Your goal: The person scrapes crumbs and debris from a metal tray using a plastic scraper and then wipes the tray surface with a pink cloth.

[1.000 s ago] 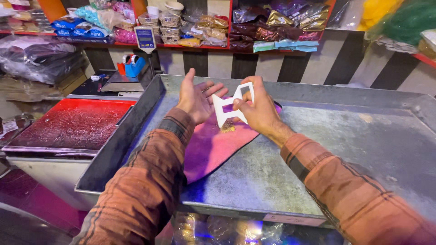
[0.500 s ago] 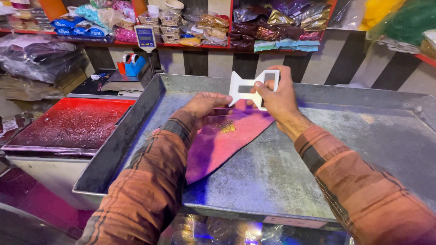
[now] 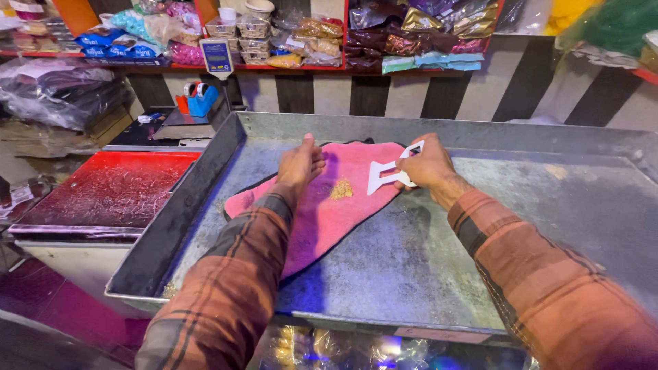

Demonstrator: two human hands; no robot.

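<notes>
Here, pink cloth (image 3: 329, 205) spread flat, gold-specked, black-edged

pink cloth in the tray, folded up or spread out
Spread out. The pink cloth lies flat on the metal tray, the left hand pressing it, the right hand holding a white stencil on it.

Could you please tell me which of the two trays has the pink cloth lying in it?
The big grey metal tray in front of the person; the smaller red tray to its left holds no cloth. The pink cloth lies under both hands.
</notes>
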